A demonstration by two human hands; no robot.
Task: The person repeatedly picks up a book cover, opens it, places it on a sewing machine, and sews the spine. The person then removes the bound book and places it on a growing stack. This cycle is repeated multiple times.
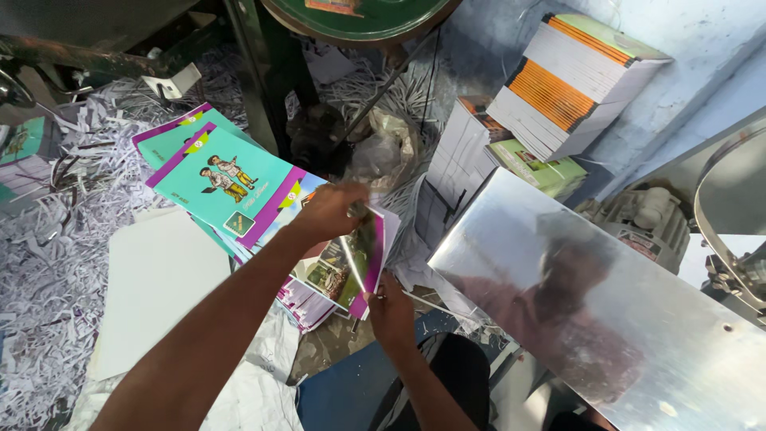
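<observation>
While both hands grip, booklet sits between fingers.

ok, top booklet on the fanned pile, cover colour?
Teal cover with a purple edge band and a drawn picture of two figures; the head view shows it.

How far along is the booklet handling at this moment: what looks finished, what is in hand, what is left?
Looks done: paper trimmings cover the floor, and bound booklets sit in a stack by the wall. In hand: the left hand and right hand grip a booklet by its top and bottom edges. Left: teal-covered booklets lie fanned beside it, not yet stacked.
</observation>
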